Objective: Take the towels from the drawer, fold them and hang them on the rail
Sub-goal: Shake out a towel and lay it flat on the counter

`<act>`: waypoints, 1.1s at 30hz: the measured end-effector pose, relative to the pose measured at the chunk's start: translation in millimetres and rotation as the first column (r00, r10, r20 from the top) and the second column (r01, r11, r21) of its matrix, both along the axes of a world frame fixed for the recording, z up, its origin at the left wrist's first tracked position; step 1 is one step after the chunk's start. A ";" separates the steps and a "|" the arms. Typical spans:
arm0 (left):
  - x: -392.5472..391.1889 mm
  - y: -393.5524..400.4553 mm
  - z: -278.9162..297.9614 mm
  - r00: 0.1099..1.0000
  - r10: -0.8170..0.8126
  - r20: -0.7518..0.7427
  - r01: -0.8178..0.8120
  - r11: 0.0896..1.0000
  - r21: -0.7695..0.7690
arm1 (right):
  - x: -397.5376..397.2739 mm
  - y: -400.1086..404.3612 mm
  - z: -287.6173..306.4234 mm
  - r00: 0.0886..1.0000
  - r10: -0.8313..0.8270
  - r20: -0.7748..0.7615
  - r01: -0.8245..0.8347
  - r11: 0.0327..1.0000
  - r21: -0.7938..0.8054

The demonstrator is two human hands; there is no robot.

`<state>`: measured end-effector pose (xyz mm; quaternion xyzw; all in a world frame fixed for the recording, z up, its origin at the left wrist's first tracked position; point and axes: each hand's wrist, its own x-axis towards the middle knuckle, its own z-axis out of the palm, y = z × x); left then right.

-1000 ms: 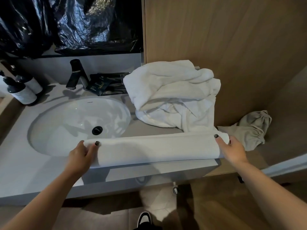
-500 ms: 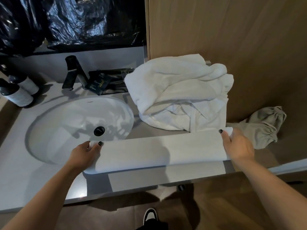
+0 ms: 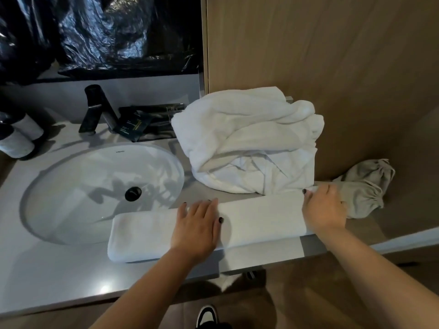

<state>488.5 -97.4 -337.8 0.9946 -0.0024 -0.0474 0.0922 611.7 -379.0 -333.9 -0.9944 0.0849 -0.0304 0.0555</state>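
A white towel (image 3: 261,218), folded into a long narrow strip, lies along the front of the grey counter (image 3: 47,276). My left hand (image 3: 198,227) rests flat on the strip's middle with fingers straight. My right hand (image 3: 324,210) holds the strip's right end, thumb on top and fingers curled over the edge. Behind the strip sits a crumpled heap of white towels (image 3: 249,143) against the wooden wall. No rail or drawer shows.
An oval white sink (image 3: 78,186) with a black drain is at the left. A black tap (image 3: 97,110), dark sachets (image 3: 142,122) and bottles (image 3: 19,138) stand at the back. A grey drawstring bag (image 3: 365,186) lies at the right.
My left hand let go of the strip's left end and slid right onto its middle. The right hand stayed on the right end. The camera shifted slightly.
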 end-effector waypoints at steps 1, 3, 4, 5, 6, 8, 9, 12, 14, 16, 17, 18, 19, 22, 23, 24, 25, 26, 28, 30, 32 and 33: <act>0.9 0.1 -2.9 1.000 0.012 0.001 -0.012 1.000 0.022 | 0.2 3.3 1.5 0.998 0.025 0.063 -0.024 1.000 -0.009; 2.4 4.2 -6.9 1.000 0.009 0.010 -0.009 0.999 0.046 | -2.1 18.4 8.3 0.969 0.184 0.162 -0.188 0.982 0.009; 3.5 5.8 -8.0 1.000 0.004 0.017 -0.005 0.999 0.047 | -7.4 31.3 11.5 0.924 0.332 0.188 -0.346 0.937 0.044; 5.1 6.3 -8.7 1.000 0.007 0.025 -0.008 0.999 0.047 | -17.4 47.2 10.9 0.843 0.502 0.194 -0.522 0.850 0.068; 7.1 5.9 -8.5 1.000 0.014 0.027 -0.015 0.999 0.048 | -31.9 64.5 7.2 0.740 0.650 0.174 -0.668 0.741 0.071; 10.9 5.6 -7.0 1.000 0.029 0.007 -0.030 0.998 0.061 | -58.7 94.0 -3.9 0.627 0.777 0.061 -0.779 0.624 0.054; 12.3 6.1 -6.4 0.999 0.033 -0.006 -0.032 0.997 0.067 | -65.0 102.8 -8.4 0.641 0.768 0.014 -0.766 0.638 0.077; 14.4 9.1 -6.0 1.000 0.028 -0.004 -0.027 0.997 0.077 | -57.5 99.0 -13.9 0.649 0.757 -0.074 -0.750 0.653 0.106; 10.3 15.0 -7.6 1.000 0.021 0.004 -0.022 0.999 0.046 | -44.5 78.7 -15.1 0.587 0.799 -0.128 -0.799 0.597 0.064; 2.4 29.4 -9.7 0.998 0.053 0.027 -0.053 0.998 -0.031 | -35.3 55.4 -16.6 0.554 0.815 -0.168 -0.826 0.564 0.011; -2.8 40.0 -10.9 0.996 0.076 0.039 -0.074 0.995 -0.066 | -31.3 44.0 -16.0 0.544 0.817 -0.189 -0.833 0.553 -0.009; -7.8 51.3 -12.5 0.995 0.088 0.051 -0.084 0.993 -0.078 | -27.2 33.4 -14.7 0.539 0.816 -0.206 -0.837 0.546 -0.025; -12.3 61.7 -14.0 0.994 0.094 0.059 -0.089 0.993 -0.075 | -23.6 23.8 -13.9 0.539 0.814 -0.218 -0.838 0.544 -0.038; -16.5 77.3 -17.2 0.991 0.116 0.064 -0.112 0.992 -0.065 | -15.8 9.9 -12.4 0.558 0.797 -0.231 -0.824 0.565 -0.041; -15.1 76.8 -16.7 0.991 0.121 0.062 -0.118 0.991 -0.056 | -14.1 9.6 -12.9 0.566 0.790 -0.234 -0.818 0.575 -0.038; -12.9 75.1 -15.7 0.991 0.123 0.061 -0.120 0.992 -0.043 | -12.6 10.6 -13.1 0.574 0.784 -0.235 -0.811 0.584 -0.034; -9.8 73.3 -13.9 0.991 0.120 0.059 -0.118 0.992 -0.032 | -11.2 12.0 -13.0 0.581 0.779 -0.235 -0.806 0.591 -0.033; -5.6 71.6 -10.8 0.993 0.111 0.051 -0.109 0.993 -0.035 | -10.4 13.7 -13.0 0.587 0.774 -0.236 -0.802 0.596 -0.039; 7.5 65.7 -1.9 0.999 0.051 -0.009 -0.052 0.995 -0.085 | -10.9 16.0 -13.3 0.604 0.761 -0.238 -0.790 0.611 -0.052; 27.7 50.6 6.1 0.991 -0.040 -0.126 0.021 0.988 -0.150 | -14.8 19.5 -11.7 0.633 0.736 -0.239 -0.765 0.642 -0.050; 52.7 27.5 11.8 0.967 -0.095 -0.238 0.048 0.979 -0.196 | -25.1 27.1 -11.1 0.675 0.710 -0.202 -0.729 0.683 -0.035; 64.5 16.4 13.7 0.952 -0.106 -0.286 0.044 0.976 -0.213 | -33.2 31.6 -11.1 0.706 0.691 -0.157 -0.701 0.713 -0.017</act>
